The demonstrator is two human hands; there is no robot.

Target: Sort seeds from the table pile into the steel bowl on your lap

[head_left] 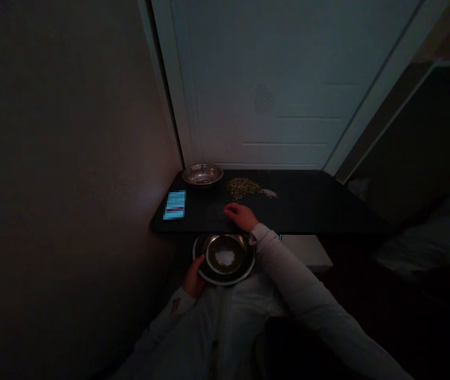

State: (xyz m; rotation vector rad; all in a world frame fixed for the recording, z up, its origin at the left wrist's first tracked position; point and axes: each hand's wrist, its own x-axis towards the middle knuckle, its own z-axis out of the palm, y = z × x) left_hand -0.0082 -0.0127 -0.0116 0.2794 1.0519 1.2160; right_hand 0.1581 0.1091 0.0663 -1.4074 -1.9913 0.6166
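Observation:
The scene is dim. My left hand (pixel 194 278) grips the left rim of a steel bowl (pixel 225 274) held below the front edge of a black table (pixel 308 211); white grains lie in the bowl. My right hand (pixel 241 215) rests palm down on the table near its front edge, fingers curled and close together, above the bowl. A heap of greenish-brown grains (pixel 243 187) with a small white patch (pixel 269 193) lies just beyond that hand.
An empty steel bowl (pixel 202 174) stands at the table's back left. A lit phone screen (pixel 175 205) lies at the left edge. A white door (pixel 272 84) stands behind the table, a wall at the left, dark furniture at the right.

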